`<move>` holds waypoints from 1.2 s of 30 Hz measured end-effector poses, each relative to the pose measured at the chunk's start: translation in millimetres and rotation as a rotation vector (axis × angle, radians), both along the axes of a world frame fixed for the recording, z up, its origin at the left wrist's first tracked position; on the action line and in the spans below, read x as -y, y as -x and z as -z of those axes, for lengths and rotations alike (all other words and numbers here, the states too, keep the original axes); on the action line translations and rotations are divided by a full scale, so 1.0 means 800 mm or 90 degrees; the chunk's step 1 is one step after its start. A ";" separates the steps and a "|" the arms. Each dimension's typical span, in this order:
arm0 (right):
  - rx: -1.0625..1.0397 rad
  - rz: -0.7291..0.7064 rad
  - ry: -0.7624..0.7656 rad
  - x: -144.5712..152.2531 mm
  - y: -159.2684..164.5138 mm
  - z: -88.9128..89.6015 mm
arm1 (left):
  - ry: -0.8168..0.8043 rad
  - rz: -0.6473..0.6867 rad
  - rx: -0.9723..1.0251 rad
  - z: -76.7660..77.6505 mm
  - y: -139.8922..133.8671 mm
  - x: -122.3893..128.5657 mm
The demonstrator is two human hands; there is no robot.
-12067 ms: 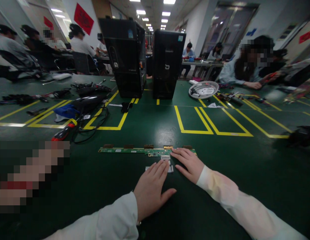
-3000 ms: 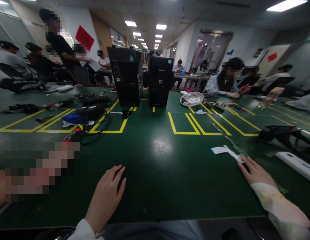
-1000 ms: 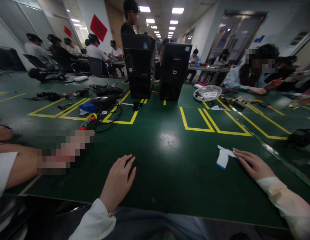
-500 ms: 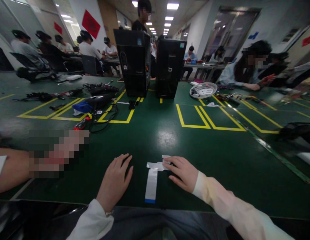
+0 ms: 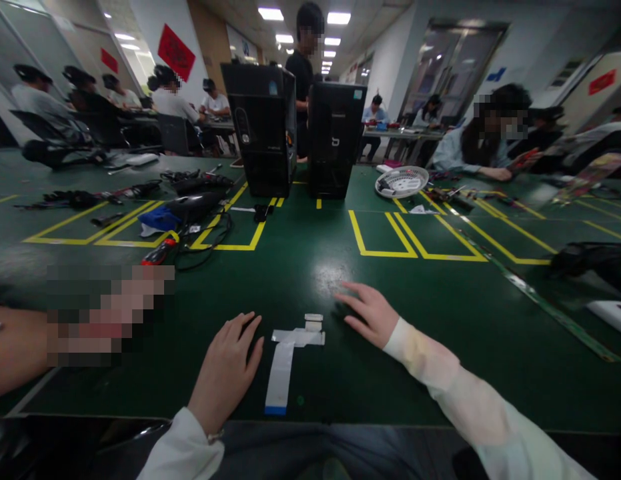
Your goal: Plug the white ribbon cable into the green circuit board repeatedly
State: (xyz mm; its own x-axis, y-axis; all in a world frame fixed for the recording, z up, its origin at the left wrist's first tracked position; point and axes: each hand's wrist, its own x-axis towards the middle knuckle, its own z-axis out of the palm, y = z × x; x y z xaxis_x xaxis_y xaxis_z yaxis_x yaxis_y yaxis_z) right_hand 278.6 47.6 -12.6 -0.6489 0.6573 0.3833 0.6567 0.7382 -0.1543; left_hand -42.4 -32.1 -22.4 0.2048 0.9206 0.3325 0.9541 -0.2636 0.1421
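A white flat ribbon cable with a blue end lies on the green table in front of me. Its upper part turns sideways, and a small connector shows at its far end. To the left of the cable, my left hand rests on the table with fingers stretched out and nothing in them. On the other side, my right hand is apart from the cable, slightly beyond the connector. Its fingers are spread and hold nothing.
Two black computer towers stand at the back. A white basket with parts is at the right. Tangled cables and a red-black screwdriver lie left. A co-worker's blurred-out hand is at my left. Yellow tape marks the table.
My right hand has let go of the ribbon cable and moved up and away to the right. The cable appears shifted slightly left, and its connector is uncovered. My left hand stays beside it.
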 end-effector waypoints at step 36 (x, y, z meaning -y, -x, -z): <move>-0.027 0.992 0.143 -0.041 -0.331 -0.001 | -0.014 0.005 0.018 0.004 0.001 -0.001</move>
